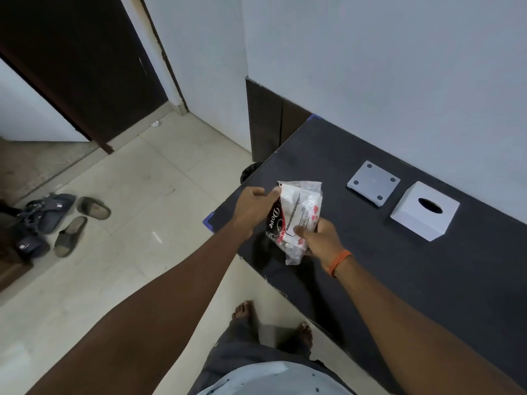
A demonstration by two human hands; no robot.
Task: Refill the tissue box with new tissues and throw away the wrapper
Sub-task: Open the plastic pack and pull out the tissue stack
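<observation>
A crinkly clear plastic tissue wrapper (296, 215) with red and black print hangs in the air above the near left corner of the dark table (399, 280). My left hand (253, 208) pinches its upper left edge. My right hand (319, 238), with an orange band on the wrist, grips its lower right part. The white tissue box cover (425, 210) with an oval slot sits on the table to the right. Its flat white base plate (373, 183) lies separately just left of the cover. Whether tissues remain inside the wrapper is unclear.
A dark waste bin (249, 171) peeks out beside the table's far left edge. Several sandals (61, 220) lie on the tiled floor at left. A dark door (85, 67) stands open behind them. My bare feet (273, 323) are near the table's front edge.
</observation>
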